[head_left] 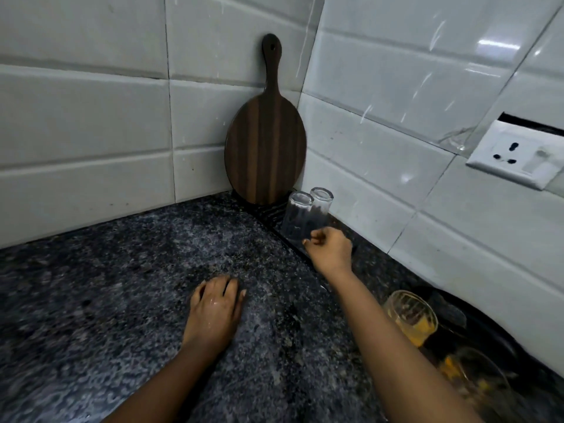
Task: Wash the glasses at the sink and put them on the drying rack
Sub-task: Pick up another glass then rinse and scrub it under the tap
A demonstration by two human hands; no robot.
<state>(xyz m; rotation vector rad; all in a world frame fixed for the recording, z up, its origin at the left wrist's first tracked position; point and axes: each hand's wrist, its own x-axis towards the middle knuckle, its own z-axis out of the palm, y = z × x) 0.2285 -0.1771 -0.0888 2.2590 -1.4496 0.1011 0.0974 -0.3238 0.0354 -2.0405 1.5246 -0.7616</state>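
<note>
Two upturned glasses (305, 213) beside right hand (329, 248); left hand (215, 306) on counter (122, 285).

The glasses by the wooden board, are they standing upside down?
Yes, both clear glasses stand with their bottoms up beside the wooden board.

Looks forward and down from head height, close over the dark speckled counter (122, 300), toward a tiled wall corner (305, 87) at upper centre, forearms entering from the bottom edge.
</note>
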